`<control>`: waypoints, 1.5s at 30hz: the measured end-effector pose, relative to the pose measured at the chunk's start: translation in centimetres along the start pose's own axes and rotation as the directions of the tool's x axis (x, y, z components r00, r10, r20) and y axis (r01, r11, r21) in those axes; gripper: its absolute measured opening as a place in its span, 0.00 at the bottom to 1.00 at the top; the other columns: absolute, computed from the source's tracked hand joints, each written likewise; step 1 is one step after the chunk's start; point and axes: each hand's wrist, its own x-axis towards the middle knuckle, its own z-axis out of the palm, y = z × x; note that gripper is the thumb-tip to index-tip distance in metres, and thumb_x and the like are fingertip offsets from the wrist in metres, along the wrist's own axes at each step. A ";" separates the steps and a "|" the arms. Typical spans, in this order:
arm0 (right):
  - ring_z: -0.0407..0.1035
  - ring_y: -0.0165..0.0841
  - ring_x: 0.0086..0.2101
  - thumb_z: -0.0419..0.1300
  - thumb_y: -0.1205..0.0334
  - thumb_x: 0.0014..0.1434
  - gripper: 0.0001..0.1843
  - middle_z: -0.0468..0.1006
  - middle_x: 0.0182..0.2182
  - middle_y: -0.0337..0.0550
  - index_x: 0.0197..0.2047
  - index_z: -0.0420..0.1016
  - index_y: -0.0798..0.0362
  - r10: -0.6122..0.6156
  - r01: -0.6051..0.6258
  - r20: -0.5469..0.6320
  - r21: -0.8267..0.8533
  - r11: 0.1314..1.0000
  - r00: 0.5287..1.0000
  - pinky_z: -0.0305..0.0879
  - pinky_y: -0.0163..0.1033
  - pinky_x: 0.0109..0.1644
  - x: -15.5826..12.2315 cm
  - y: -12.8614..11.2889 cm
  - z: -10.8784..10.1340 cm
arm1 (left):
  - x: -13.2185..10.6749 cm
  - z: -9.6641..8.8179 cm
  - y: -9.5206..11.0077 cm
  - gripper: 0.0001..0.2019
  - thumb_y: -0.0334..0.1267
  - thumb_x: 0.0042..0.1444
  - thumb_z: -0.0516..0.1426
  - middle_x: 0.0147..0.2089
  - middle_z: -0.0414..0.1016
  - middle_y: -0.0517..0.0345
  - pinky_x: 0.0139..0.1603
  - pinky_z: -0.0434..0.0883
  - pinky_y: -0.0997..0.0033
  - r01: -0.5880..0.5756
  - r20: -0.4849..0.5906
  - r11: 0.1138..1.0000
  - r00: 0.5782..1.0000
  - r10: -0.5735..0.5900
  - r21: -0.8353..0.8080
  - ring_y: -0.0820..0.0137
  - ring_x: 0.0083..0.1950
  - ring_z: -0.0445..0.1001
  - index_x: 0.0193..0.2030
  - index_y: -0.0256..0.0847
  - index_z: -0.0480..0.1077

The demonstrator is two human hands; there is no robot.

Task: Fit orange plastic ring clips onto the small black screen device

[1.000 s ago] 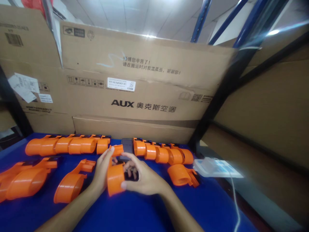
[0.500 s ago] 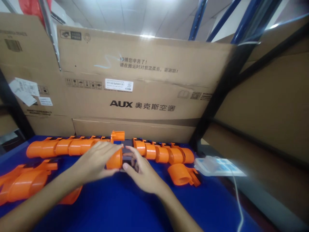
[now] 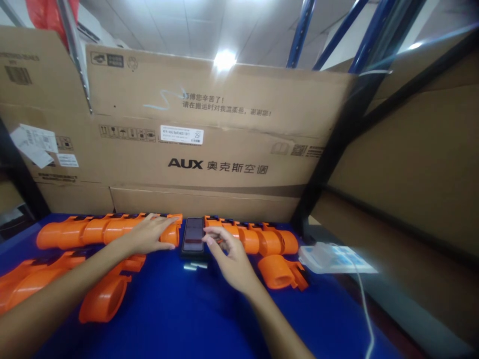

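Note:
My left hand [image 3: 149,235] lies over an orange plastic part [image 3: 170,235] at the right end of the back-left row of orange parts [image 3: 93,229], fingers across its top and thumb at its front. A dark phone [image 3: 193,238] lies flat in the gap between that row and the back-right row of orange parts [image 3: 262,239]. My right hand [image 3: 230,257] hovers just right of the phone, its fingers loosely bent and apart, fingertips near the phone's right edge, holding nothing.
More orange parts lie at front left [image 3: 105,299] and one apart at right [image 3: 280,271], all on a blue table top [image 3: 187,319]. AUX cardboard boxes [image 3: 209,149] wall the back. A white device with a cable [image 3: 333,257] sits at right beside a black rack post [image 3: 329,164].
My left hand carried the orange part from in front of me back to the end of the left row. My right hand let go of it and moved beside the phone.

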 end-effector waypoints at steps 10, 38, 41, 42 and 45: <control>0.74 0.38 0.45 0.57 0.51 0.67 0.17 0.80 0.45 0.46 0.54 0.74 0.50 0.005 -0.005 -0.045 -0.007 1.000 0.999 0.70 0.44 0.50 0.2 0.4 -0.5 | -2.0 -2.2 -4.5 0.54 0.66 0.44 0.62 0.70 0.63 0.39 0.66 0.51 0.46 0.077 0.135 0.991 0.987 -0.091 0.111 0.42 0.68 0.61 0.75 0.44 0.50; 0.74 0.40 0.45 0.58 0.46 0.65 0.22 0.80 0.46 0.47 0.57 0.73 0.48 0.020 -0.020 -0.023 0.006 1.000 1.000 0.69 0.44 0.49 0.5 1.0 1.5 | -5.4 -7.9 7.8 0.40 0.35 0.50 0.62 0.62 0.66 0.47 0.62 0.66 0.47 -0.216 -0.413 0.973 0.882 0.228 0.076 0.50 0.62 0.65 0.71 0.53 0.59; 0.72 0.35 0.34 0.57 0.41 0.64 0.24 0.79 0.36 0.43 0.54 0.73 0.49 0.060 -0.056 -0.026 0.146 0.988 0.998 0.68 0.38 0.36 0.7 1.2 1.8 | -5.5 -6.2 9.9 0.41 0.34 0.49 0.62 0.63 0.66 0.47 0.62 0.67 0.45 -0.291 -0.403 0.957 0.874 0.272 0.014 0.50 0.62 0.66 0.71 0.55 0.57; 0.69 0.33 0.29 0.57 0.40 0.64 0.23 0.76 0.30 0.40 0.49 0.74 0.50 0.086 -0.078 -0.035 0.183 0.980 0.996 0.65 0.36 0.31 0.8 1.4 1.8 | -5.4 -5.5 10.5 0.42 0.33 0.50 0.62 0.63 0.65 0.47 0.62 0.66 0.45 -0.310 -0.387 0.951 0.878 0.284 -0.007 0.49 0.62 0.65 0.72 0.56 0.56; 0.57 0.28 0.21 0.59 0.38 0.61 0.23 0.63 0.20 0.32 0.33 0.71 0.51 0.153 -0.133 -0.071 0.231 0.964 0.986 0.55 0.33 0.24 0.9 1.8 1.4 | -5.3 -3.4 11.8 0.42 0.33 0.51 0.62 0.66 0.63 0.48 0.64 0.64 0.43 -0.354 -0.322 0.932 0.894 0.311 -0.082 0.50 0.64 0.64 0.72 0.58 0.55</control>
